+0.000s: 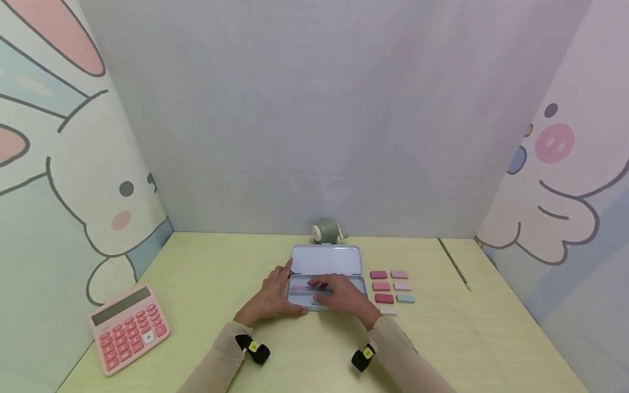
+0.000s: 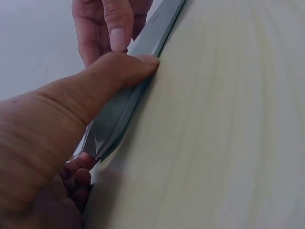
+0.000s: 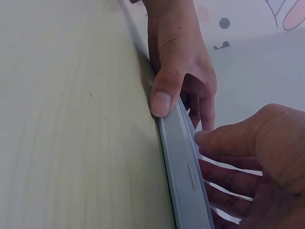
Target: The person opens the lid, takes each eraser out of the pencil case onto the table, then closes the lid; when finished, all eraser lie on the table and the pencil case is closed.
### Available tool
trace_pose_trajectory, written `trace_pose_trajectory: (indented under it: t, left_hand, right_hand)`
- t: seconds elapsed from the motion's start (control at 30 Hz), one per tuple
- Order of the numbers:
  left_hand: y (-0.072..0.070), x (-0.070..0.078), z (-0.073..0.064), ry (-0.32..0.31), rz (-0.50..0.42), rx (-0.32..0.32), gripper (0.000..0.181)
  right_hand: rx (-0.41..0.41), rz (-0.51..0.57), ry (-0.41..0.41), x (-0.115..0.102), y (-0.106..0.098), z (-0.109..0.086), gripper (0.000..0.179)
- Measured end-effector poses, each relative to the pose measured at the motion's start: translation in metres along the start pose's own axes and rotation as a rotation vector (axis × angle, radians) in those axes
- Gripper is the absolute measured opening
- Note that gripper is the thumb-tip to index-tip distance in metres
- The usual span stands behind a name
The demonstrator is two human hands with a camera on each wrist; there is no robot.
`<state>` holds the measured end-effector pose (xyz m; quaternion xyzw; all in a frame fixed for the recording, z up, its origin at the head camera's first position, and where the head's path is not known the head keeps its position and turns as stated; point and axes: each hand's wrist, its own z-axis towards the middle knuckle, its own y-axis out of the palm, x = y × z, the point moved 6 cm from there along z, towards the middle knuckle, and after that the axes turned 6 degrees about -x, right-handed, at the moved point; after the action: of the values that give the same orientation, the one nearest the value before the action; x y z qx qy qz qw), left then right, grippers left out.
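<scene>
A light-blue pencil case (image 1: 326, 260) lies on the table with its hinged lid folded back, a long divider running along its tray. My left hand (image 1: 275, 295) grips the case's left end, thumb on the front wall and fingers round the side and back. My right hand (image 1: 341, 295) reaches over the tray, fingers bent down into it and thumb apart from them; no held thing shows between them. In the right wrist view the front wall (image 3: 183, 162) partly hides these fingertips. A faint pinkish patch shows in the tray's left part.
Small blocks in pink, magenta, teal and white, such as a magenta block (image 1: 378, 274), stand in two columns right of the case. Behind it is a green tape-dispenser-like object (image 1: 326, 231). A pink calculator (image 1: 129, 330) lies at left, a thin pencil (image 1: 454, 263) at right.
</scene>
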<state>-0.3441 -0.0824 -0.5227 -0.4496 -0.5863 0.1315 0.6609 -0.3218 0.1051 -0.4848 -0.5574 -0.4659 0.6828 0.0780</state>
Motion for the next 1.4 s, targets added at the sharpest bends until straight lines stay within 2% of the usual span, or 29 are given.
trace_pose_trajectory:
  t: [0.43, 0.83, 1.17, 1.4]
  left_hand:
    - [-0.001, 0.001, 0.001, 0.010, -0.023, 0.009, 0.139]
    - [0.000, 0.000, 0.001, 0.004, -0.025, 0.005, 0.139]
    - [-0.001, 0.000, 0.001, 0.002, -0.033, 0.005, 0.138]
    - [0.000, 0.000, 0.000, 0.000, -0.026, 0.001, 0.139]
  right_hand:
    - [-0.019, 0.005, -0.022, -0.006, 0.006, 0.012, 0.031]
    - [0.069, 0.029, 0.033, -0.008, 0.007, 0.021, 0.026]
    - [0.030, 0.005, 0.056, -0.010, 0.012, 0.031, 0.023]
    - [0.054, 0.018, 0.061, -0.005, 0.015, 0.030, 0.015]
